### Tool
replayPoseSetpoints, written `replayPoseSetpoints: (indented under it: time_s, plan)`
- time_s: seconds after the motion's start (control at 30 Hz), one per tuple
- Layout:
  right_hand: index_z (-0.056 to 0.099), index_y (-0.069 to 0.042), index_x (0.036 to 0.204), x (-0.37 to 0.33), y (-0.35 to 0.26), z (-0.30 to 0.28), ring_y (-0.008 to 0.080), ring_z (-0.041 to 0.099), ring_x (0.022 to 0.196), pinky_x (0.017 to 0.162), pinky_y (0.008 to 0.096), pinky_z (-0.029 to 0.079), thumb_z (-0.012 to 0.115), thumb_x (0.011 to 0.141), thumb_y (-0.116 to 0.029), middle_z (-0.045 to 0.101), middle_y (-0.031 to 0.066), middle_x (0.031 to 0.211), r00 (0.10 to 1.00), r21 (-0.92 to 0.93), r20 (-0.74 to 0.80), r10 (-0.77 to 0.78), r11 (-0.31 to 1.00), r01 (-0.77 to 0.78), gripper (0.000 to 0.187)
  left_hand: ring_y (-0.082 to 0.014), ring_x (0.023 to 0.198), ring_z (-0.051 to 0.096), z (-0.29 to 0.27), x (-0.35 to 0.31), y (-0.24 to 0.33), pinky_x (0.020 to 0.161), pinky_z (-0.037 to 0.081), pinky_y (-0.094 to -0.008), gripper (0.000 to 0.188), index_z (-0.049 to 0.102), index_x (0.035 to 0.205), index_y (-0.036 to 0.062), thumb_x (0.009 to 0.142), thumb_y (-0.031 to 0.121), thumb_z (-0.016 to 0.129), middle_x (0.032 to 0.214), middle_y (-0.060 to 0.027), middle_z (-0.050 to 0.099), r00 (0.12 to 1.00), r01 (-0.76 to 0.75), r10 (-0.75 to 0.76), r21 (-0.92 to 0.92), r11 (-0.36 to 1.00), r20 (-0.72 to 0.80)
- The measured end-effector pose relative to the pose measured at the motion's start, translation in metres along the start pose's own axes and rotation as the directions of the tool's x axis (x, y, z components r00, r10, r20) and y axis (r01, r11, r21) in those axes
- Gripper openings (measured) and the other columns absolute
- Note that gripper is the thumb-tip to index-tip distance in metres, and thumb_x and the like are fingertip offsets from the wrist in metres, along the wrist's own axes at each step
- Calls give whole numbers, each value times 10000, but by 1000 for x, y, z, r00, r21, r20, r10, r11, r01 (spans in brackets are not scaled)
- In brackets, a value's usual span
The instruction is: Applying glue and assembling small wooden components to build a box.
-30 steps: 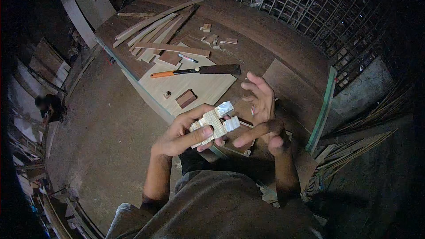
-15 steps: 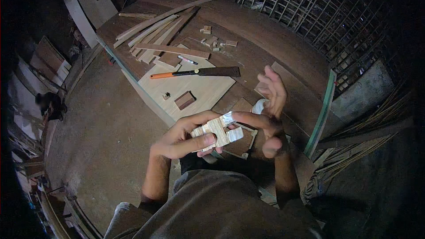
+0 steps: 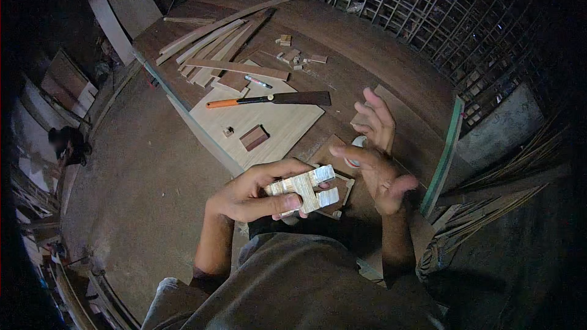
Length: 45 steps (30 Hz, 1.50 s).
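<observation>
**Now: wood piece in my left hand, right hand open**

Down by my chest, my left hand (image 3: 257,195) grips a pale wood piece (image 3: 304,188), fingers wrapped over its top and thumb pressed under it. The piece looks like short blocks joined crosswise, its lighter ends pointing toward my right. My right hand (image 3: 376,159) is off the piece, just beside it, palm turned inward with the fingers spread and loosely curled. Something small and white (image 3: 356,144) shows at that hand's thumb; I cannot tell what it is or whether I am pinching it.

Under my hands lies a small dark wood frame (image 3: 340,190), mostly hidden by the piece. Beyond it, on the worktop (image 3: 379,55), sits a light board (image 3: 269,125) carrying a dark block (image 3: 254,137) and a tiny pale cube (image 3: 228,131). Across the board's far edge rests a saw (image 3: 269,99) with an orange handle, blade pointing right. Just past it lies a marker (image 3: 258,81). Farther back, long wood strips (image 3: 214,43) fan out toward the far left, and a few small offcuts (image 3: 296,56) are scattered near the middle. A green strip (image 3: 444,153) edges the worktop on my right, with a wire grid (image 3: 428,12) behind it.
</observation>
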State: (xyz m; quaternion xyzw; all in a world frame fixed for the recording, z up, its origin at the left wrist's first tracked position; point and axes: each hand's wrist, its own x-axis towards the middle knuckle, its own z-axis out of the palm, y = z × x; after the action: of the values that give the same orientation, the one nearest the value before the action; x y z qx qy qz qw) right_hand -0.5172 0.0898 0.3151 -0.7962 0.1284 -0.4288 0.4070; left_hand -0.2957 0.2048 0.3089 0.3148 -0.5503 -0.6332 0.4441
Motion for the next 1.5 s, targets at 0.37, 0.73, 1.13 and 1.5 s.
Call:
replayPoseSetpoints:
  time_s: [0.37, 0.73, 1.13, 1.5]
  plan:
    - [751, -114, 1039, 0, 0, -3, 359, 224, 1397, 1080, 526, 198, -67, 781, -849, 113, 206, 1576, 983, 23, 178, 32, 999, -36, 1129, -96, 812, 618, -4, 4, -3, 585, 477, -202, 425, 491, 1321, -22, 952, 151, 612, 1072, -100, 617, 994, -102, 96, 103, 989, 54]
    - [744, -105, 1039, -4, 8, -2, 369, 239, 1394, 1079, 531, 215, -26, 799, -848, 143, 208, 1563, 988, 128, 154, 12, 991, -32, 1097, -76, 735, 578, -8, 1, -10, 569, 444, -205, 429, 490, 1319, -33, 957, 169, 599, 1012, -86, 633, 995, -80, 83, -54, 995, 61]
    - [758, -170, 1011, -18, 9, -7, 380, 261, 1378, 1067, 527, 241, -10, 812, -841, 171, 224, 1548, 992, 78, 19, -123, 990, 121, 1040, -60, 727, 564, 0, 4, -14, 548, 420, -194, 410, 500, 1316, -22, 968, 174, 588, 974, -74, 636, 992, -82, 86, -41, 996, 95]
    - [771, -229, 986, -21, 8, -3, 390, 280, 1364, 1056, 523, 266, 5, 823, -835, 197, 239, 1533, 993, -14, 34, -117, 993, 118, 990, -72, 708, 572, 2, 5, -17, 546, 437, -196, 408, 504, 1314, -18, 966, 174, 594, 957, -68, 646, 993, -53, 58, -53, 997, 102]
